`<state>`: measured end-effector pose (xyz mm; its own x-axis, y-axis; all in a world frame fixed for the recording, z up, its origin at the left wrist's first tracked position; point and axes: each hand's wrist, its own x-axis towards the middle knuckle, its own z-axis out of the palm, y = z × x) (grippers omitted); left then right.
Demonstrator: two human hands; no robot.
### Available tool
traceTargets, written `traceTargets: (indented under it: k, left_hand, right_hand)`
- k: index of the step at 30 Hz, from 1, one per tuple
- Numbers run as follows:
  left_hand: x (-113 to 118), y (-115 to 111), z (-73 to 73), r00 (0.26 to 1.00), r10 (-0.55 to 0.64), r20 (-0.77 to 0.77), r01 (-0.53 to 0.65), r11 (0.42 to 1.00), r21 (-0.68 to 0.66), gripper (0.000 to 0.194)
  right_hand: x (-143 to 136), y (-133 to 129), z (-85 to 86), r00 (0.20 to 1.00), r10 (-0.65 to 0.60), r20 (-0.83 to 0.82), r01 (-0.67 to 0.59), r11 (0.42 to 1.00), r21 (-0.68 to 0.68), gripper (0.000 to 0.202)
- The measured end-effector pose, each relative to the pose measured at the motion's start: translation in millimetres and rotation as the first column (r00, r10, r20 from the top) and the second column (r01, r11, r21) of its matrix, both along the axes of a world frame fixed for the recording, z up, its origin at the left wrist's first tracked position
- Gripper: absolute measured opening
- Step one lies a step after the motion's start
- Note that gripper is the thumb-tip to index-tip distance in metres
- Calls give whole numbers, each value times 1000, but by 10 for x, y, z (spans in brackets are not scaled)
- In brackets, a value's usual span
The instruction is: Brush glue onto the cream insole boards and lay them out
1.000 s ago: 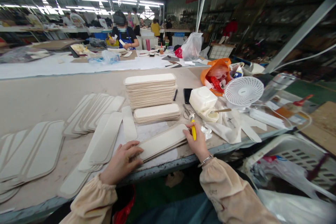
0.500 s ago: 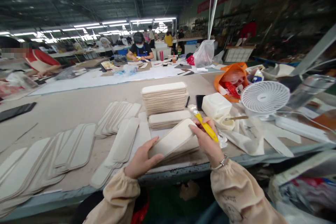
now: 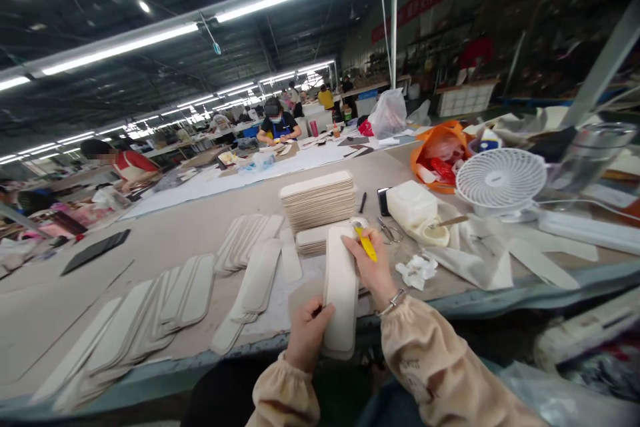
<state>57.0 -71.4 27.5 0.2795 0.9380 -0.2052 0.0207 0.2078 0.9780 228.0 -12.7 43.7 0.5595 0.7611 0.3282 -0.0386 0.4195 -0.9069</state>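
Note:
A long cream panel with rounded corners (image 3: 342, 287) is held upright at the table's front edge, with at least one more piece behind it. My left hand (image 3: 307, 330) pinches its lower left edge, thumb on the face. My right hand (image 3: 373, 267) is closed around a yellow-handled brush (image 3: 366, 243), its fingertips also touching the panel's upper right edge. Behind the panel lie a short stack of panels (image 3: 311, 240) and a taller one (image 3: 320, 203). To the left, overlapping panels (image 3: 260, 273) are fanned out in rows.
Right of my hands are crumpled white tissue (image 3: 417, 271), scissors (image 3: 390, 231), a white plastic container (image 3: 413, 203), a white fan (image 3: 501, 180) and an orange bag (image 3: 440, 153). Cloth scraps (image 3: 480, 253) lie by the front edge. A co-worker (image 3: 279, 125) sits across the table.
The panel has turned from a slant to nearly upright and come toward the table edge. My left hand now grips its lower side. The brush has moved left with my right hand; the view has tilted.

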Motion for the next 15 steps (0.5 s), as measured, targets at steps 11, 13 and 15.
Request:
traceTargets:
  k: [11, 13, 15]
  left_hand:
    - [100, -323, 154, 967, 76, 242, -40, 988, -150, 39]
    - [115, -402, 166, 967, 45, 250, 17, 971, -239, 44]
    - [120, -486, 135, 976, 7, 218, 75, 927, -366, 51]
  right_hand:
    - [-72, -94, -27, 999, 36, -22, -35, 999, 25, 36]
    - [-62, -120, -16, 998, 38, -47, -36, 999, 39, 37]
    - [-42, -137, -14, 997, 27, -78, -24, 999, 42, 38]
